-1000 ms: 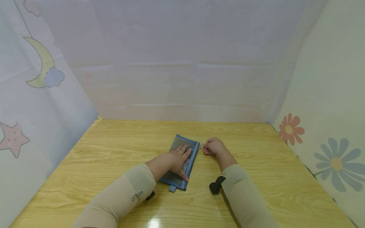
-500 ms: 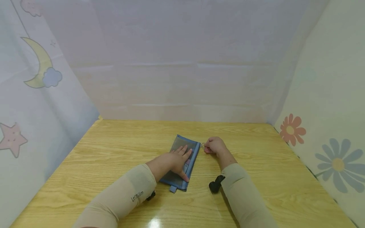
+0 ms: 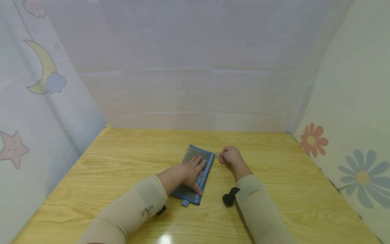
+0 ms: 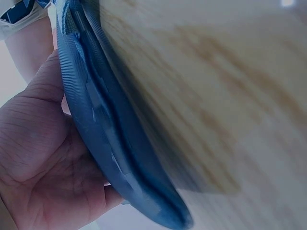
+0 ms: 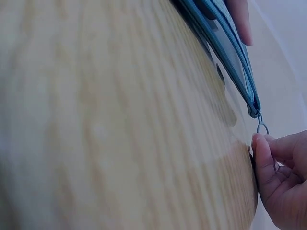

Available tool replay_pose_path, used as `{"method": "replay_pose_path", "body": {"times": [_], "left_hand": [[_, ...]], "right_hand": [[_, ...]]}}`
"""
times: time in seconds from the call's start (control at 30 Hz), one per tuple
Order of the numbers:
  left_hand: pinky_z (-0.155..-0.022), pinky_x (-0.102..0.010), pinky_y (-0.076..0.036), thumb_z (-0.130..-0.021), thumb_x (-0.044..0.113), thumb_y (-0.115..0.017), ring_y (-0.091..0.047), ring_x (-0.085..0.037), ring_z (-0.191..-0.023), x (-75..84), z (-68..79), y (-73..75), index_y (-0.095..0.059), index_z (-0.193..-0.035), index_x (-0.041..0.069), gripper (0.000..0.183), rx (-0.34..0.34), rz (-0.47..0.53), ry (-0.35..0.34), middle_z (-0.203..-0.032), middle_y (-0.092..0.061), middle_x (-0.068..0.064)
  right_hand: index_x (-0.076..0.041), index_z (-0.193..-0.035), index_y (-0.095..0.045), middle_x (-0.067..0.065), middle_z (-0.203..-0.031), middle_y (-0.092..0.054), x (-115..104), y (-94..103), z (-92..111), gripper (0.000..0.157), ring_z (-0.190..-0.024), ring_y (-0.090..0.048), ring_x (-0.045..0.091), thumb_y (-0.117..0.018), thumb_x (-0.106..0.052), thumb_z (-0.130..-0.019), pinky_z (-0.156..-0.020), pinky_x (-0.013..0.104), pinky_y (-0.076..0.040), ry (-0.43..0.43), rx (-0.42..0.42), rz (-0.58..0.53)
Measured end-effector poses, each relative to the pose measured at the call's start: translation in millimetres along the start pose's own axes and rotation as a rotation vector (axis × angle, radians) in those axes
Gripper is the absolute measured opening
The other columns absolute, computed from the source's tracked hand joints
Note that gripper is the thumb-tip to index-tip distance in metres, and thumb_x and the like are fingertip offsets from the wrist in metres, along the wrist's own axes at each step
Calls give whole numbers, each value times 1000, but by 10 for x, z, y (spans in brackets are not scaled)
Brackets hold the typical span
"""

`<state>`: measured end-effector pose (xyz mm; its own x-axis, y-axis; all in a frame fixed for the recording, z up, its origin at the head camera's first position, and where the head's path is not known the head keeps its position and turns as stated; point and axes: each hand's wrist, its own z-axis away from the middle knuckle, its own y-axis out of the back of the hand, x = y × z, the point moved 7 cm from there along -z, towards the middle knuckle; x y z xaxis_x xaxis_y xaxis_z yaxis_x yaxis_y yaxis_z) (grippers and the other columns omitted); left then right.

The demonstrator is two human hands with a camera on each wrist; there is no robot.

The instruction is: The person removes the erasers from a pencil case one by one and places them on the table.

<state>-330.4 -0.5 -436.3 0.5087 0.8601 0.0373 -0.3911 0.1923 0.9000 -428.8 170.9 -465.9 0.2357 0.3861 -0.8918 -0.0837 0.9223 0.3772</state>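
A blue-edged mesh zipper pouch (image 3: 189, 153) lies slantwise on the table, a small fabric tab (image 3: 185, 203) at its near end. My left hand (image 3: 189, 173) rests spread on top of the pouch, fingers straight. Between thumb and fingertips my right hand (image 3: 230, 156) pinches a metal ring (image 5: 262, 127) at the far end of the zipper. In the right wrist view, the two zipper edges (image 5: 253, 101) stand apart and meet by this ring. Something pinkish shows through the mesh beside the zipper. The left wrist view shows the pouch's side (image 4: 108, 129) bulging beneath the palm.
The wooden table (image 3: 137, 145) extends on all sides of the pouch. Pale printed sheets (image 3: 195, 95) stand behind it and at both sides. A black wrist camera (image 3: 230, 197) hangs under the right forearm, close above the table.
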Motion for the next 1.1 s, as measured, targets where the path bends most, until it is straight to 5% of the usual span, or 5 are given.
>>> {"method": "replay_pose_path", "body": {"times": [0.67,1.1], "left_hand": [[-112,-44,-15,-60,74,-62,3,-26,-139,-18,-62,-46,6,-147,20,122,-12,-20,-1,-152,9,-8],[-111,-45,-17,-58,75,-61,1,-26,-139,-55,-42,-20,3,-147,19,123,36,-40,-45,-152,6,-9]], "right_hand": [[6,-86,-58,11,-67,-61,6,27,26,9,-55,-63,15,-57,-3,-89,-55,27,-55,-9,34,-9],[4,-82,-60,7,-64,-60,-7,29,16,8,-50,-59,11,-60,-3,-85,-49,23,-52,15,46,92]]}}
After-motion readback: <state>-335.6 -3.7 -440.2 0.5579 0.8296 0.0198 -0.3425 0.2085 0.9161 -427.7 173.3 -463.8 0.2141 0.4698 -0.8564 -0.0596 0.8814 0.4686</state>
